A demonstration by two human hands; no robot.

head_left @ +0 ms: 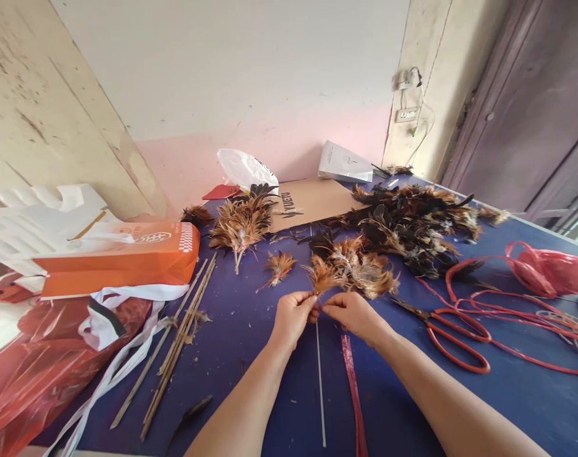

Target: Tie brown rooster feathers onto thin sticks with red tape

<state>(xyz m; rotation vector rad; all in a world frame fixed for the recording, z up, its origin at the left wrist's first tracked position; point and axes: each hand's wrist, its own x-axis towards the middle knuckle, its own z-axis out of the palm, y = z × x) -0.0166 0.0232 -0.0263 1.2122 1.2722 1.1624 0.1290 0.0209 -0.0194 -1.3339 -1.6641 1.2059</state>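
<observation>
My left hand pinches a small tuft of brown feathers at its base, fingertips closed around the stem ends. Close beside it, my right hand has its thumb and fingers pressed together near the same base. A flat pink-red plastic strip runs down from below the right hand toward the front; whether those fingers grip it is hidden. Just beyond the hands lie loose brown feathers. To the left rests a small tied feather tuft, with a larger feather bundle on sticks behind it.
Red-handled scissors lie right of my hands, near pink plastic twine. A dark feather heap and cardboard are at the back. Thin wooden sticks, an orange bag and red plastic occupy the left.
</observation>
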